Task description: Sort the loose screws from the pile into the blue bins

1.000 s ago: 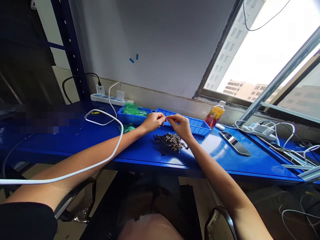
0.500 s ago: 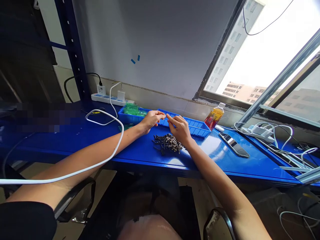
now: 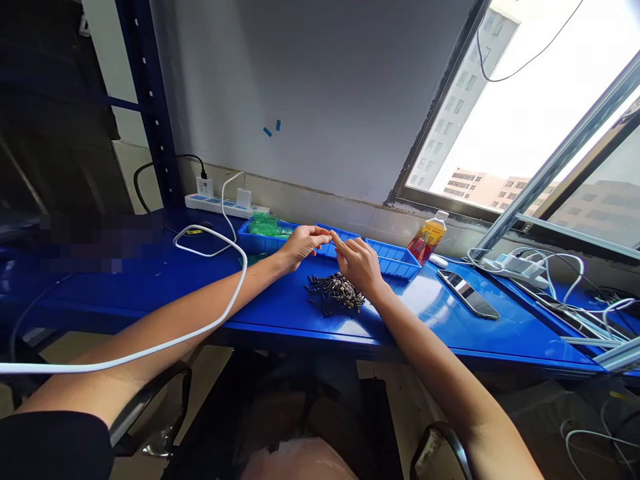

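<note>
Now the left hand (image 3: 300, 245) and right hand (image 3: 359, 265) meet, fingers narrowed, grip contents indiscernible, the parts pile (image 3: 336, 292) just on their near side.

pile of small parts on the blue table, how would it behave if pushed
The pile would probably spread, since nothing visible binds it. It might slide easily on the glossy blue table, and its metallic shine hints at some weight.

I see through one head-worn camera, looking forward and down, near the blue bench (image 3: 280, 312), facing the grey wall (image 3: 340, 100)
</note>
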Demonstrator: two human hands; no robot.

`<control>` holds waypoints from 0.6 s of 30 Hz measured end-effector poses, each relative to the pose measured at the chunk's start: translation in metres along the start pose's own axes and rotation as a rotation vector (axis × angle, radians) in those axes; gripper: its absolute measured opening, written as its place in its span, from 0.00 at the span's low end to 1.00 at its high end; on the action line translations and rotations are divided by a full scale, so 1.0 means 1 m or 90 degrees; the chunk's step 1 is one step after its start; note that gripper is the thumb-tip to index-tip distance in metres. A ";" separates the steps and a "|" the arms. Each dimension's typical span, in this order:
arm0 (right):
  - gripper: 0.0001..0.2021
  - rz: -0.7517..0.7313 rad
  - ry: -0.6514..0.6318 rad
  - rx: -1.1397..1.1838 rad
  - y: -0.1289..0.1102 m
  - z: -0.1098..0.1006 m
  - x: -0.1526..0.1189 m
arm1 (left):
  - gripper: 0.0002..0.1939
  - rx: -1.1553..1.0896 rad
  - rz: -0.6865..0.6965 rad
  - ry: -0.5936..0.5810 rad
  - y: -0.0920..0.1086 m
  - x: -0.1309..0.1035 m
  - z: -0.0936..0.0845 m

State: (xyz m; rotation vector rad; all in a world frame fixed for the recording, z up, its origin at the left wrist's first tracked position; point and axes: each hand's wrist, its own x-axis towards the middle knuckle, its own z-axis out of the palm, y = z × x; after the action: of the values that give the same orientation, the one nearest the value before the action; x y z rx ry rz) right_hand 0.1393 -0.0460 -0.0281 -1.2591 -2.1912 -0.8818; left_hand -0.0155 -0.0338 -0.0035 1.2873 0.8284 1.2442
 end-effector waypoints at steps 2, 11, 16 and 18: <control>0.20 0.000 -0.009 -0.015 0.000 -0.001 0.000 | 0.02 -0.003 -0.006 0.002 0.000 0.000 0.000; 0.23 -0.017 -0.098 -0.107 -0.007 -0.011 -0.001 | 0.04 0.008 -0.051 0.017 0.002 0.000 -0.005; 0.24 -0.009 -0.131 -0.134 -0.014 -0.011 -0.002 | 0.04 0.039 -0.048 0.030 0.000 0.002 -0.007; 0.24 -0.007 -0.137 -0.129 -0.015 -0.012 -0.001 | 0.04 0.046 -0.045 0.036 0.001 0.002 -0.007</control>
State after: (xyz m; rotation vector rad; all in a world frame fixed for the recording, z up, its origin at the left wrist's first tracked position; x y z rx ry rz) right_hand 0.1275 -0.0613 -0.0252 -1.5015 -2.3216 -1.0374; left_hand -0.0221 -0.0305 -0.0038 1.2746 0.9585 1.2088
